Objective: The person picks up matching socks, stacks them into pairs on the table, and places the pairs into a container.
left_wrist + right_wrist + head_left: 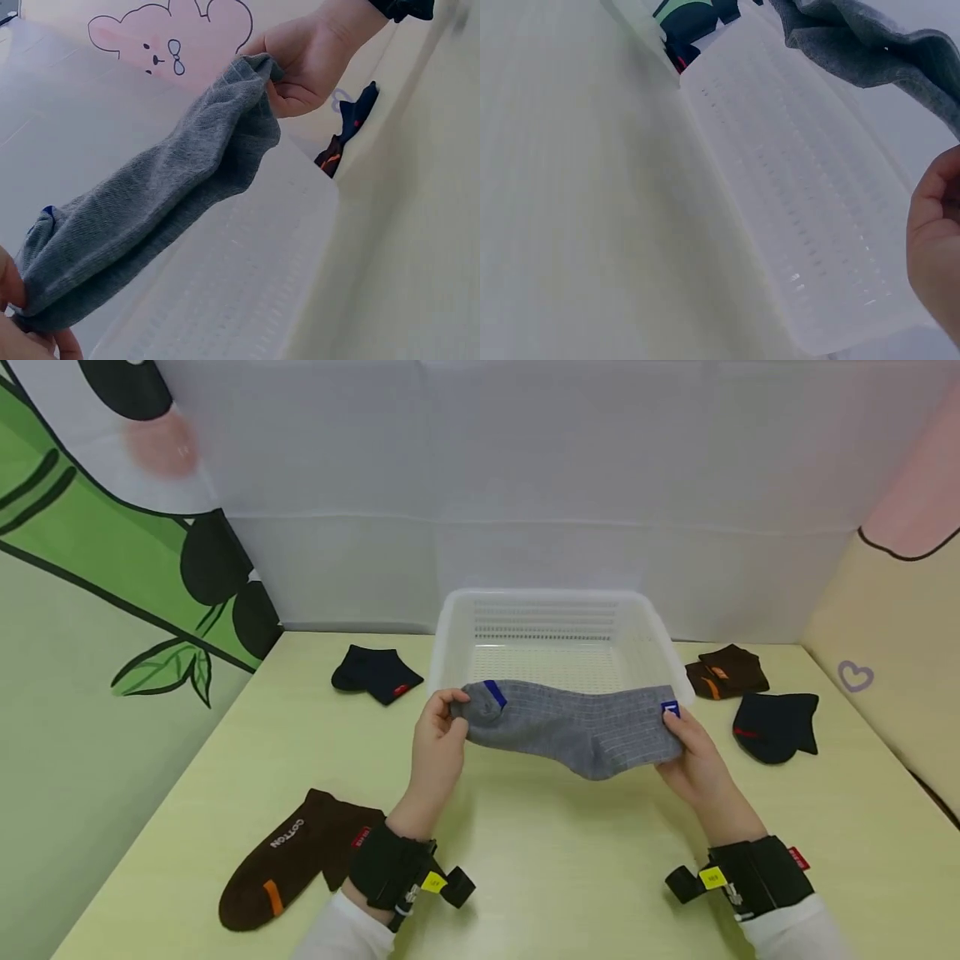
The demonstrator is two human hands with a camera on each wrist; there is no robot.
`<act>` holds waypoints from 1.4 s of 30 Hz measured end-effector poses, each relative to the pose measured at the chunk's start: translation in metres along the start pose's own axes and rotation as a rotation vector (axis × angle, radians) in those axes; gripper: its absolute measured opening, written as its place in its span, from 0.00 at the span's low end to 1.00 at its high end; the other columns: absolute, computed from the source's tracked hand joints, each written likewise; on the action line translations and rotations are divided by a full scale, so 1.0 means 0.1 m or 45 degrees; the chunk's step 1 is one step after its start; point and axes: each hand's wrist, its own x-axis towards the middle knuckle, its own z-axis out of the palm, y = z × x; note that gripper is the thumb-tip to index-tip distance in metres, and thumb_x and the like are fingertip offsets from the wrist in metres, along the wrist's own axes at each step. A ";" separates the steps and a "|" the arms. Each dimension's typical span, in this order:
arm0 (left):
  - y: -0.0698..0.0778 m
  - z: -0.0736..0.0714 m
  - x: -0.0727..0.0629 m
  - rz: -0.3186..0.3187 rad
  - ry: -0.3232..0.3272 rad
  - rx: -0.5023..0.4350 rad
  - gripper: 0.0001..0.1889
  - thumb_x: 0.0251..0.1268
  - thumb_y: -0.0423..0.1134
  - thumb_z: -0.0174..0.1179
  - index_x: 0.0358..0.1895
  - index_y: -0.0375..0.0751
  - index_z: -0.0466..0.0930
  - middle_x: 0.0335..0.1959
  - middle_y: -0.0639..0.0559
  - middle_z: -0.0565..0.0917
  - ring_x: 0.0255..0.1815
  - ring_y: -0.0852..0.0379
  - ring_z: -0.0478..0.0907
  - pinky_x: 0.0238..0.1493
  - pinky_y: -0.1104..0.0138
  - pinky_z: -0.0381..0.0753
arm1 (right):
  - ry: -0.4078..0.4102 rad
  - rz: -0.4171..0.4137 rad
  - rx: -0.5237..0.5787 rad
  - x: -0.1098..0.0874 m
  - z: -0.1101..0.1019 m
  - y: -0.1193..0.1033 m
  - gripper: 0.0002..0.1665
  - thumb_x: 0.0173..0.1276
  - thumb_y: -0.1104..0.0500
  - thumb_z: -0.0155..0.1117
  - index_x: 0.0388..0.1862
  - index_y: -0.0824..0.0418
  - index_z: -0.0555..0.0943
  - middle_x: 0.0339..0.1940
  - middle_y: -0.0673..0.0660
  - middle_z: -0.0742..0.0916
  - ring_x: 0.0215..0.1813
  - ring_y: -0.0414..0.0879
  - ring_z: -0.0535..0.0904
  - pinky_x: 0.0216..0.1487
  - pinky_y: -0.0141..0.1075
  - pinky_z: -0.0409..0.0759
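A grey sock [570,727] with blue marks at toe and cuff is stretched sideways between both hands, in front of the white basket. At its toe end, the left hand [440,743] pinches the fabric between thumb and fingers. The right hand [697,760] grips the cuff by the blue label, thumb on top. Seen from the left wrist, the grey sock [157,187] hangs in the air with its underside sagging. In the right wrist view only part of the sock [870,45] shows, and the right hand [937,232] is cut off by the frame edge.
A white plastic basket [442,647] stands at the back of the table. Left of it lies a navy sock [375,672]; a large brown sock [292,860] is at the front left. To the right are brown socks [731,668] and a dark navy sock [776,727].
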 end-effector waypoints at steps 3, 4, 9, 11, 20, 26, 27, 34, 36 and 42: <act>0.10 -0.01 0.09 0.018 -0.044 -0.010 0.18 0.54 0.16 0.38 0.47 0.26 0.68 0.42 0.48 0.71 0.27 0.64 0.62 0.27 0.74 0.59 | 0.060 -0.020 -0.082 0.12 0.07 -0.13 0.19 0.78 0.63 0.35 0.53 0.57 0.75 0.40 0.51 0.84 0.39 0.40 0.81 0.41 0.29 0.77; 0.12 -0.01 0.13 0.028 -0.051 -0.014 0.18 0.53 0.16 0.38 0.48 0.26 0.68 0.44 0.47 0.71 0.30 0.64 0.64 0.28 0.73 0.60 | 0.092 -0.024 -0.121 0.16 0.09 -0.17 0.18 0.77 0.63 0.37 0.53 0.57 0.75 0.40 0.51 0.83 0.39 0.40 0.81 0.41 0.29 0.77; 0.20 0.00 0.37 0.082 -0.073 0.130 0.20 0.54 0.17 0.40 0.51 0.28 0.69 0.49 0.41 0.74 0.36 0.58 0.68 0.32 0.72 0.61 | 0.273 -0.020 -0.293 0.40 0.17 -0.32 0.10 0.75 0.60 0.46 0.47 0.56 0.76 0.38 0.50 0.80 0.37 0.39 0.78 0.40 0.28 0.76; 0.19 0.00 0.48 0.084 -0.080 0.223 0.20 0.56 0.18 0.41 0.52 0.29 0.69 0.53 0.40 0.74 0.39 0.55 0.70 0.36 0.71 0.63 | 0.335 0.005 -0.367 0.50 0.17 -0.34 0.07 0.74 0.58 0.48 0.43 0.56 0.75 0.36 0.49 0.79 0.35 0.38 0.77 0.39 0.27 0.75; -0.03 -0.02 0.77 0.002 -0.299 0.733 0.20 0.61 0.23 0.41 0.57 0.38 0.65 0.50 0.40 0.74 0.30 0.52 0.62 0.34 0.64 0.60 | 0.552 0.183 -0.626 0.80 0.03 -0.28 0.04 0.73 0.56 0.51 0.38 0.54 0.72 0.34 0.48 0.74 0.33 0.36 0.74 0.36 0.25 0.75; -0.03 0.01 0.89 0.019 -0.361 0.915 0.19 0.60 0.22 0.43 0.54 0.40 0.69 0.51 0.40 0.76 0.22 0.53 0.56 0.29 0.63 0.57 | 0.605 0.253 -0.987 0.91 -0.03 -0.28 0.06 0.74 0.53 0.50 0.43 0.53 0.68 0.37 0.49 0.71 0.36 0.35 0.73 0.37 0.23 0.74; -0.02 0.03 0.91 0.010 -0.379 0.938 0.20 0.60 0.22 0.43 0.54 0.41 0.69 0.52 0.40 0.76 0.22 0.53 0.56 0.29 0.63 0.57 | 0.607 0.264 -1.044 0.92 -0.04 -0.27 0.07 0.74 0.53 0.49 0.44 0.54 0.68 0.37 0.49 0.71 0.36 0.35 0.73 0.37 0.23 0.74; -0.05 0.08 0.97 -0.111 -0.480 1.137 0.21 0.58 0.22 0.45 0.53 0.42 0.69 0.34 0.46 0.75 0.22 0.55 0.57 0.27 0.65 0.57 | 0.606 0.385 -1.339 1.01 -0.06 -0.22 0.20 0.74 0.53 0.49 0.54 0.68 0.67 0.40 0.54 0.73 0.38 0.36 0.71 0.38 0.24 0.73; -0.05 0.09 0.99 -0.123 -0.496 1.184 0.20 0.58 0.22 0.45 0.53 0.42 0.69 0.29 0.46 0.72 0.20 0.55 0.56 0.26 0.66 0.57 | 0.603 0.440 -1.413 1.04 -0.06 -0.20 0.23 0.75 0.53 0.48 0.58 0.70 0.65 0.45 0.58 0.73 0.41 0.40 0.71 0.40 0.26 0.72; -0.06 0.14 1.05 -0.126 -0.537 1.267 0.20 0.58 0.22 0.46 0.53 0.41 0.71 0.40 0.44 0.78 0.24 0.55 0.63 0.28 0.67 0.60 | 0.569 0.604 -1.549 1.13 -0.09 -0.19 0.27 0.75 0.52 0.46 0.64 0.70 0.63 0.58 0.68 0.71 0.52 0.54 0.71 0.53 0.41 0.71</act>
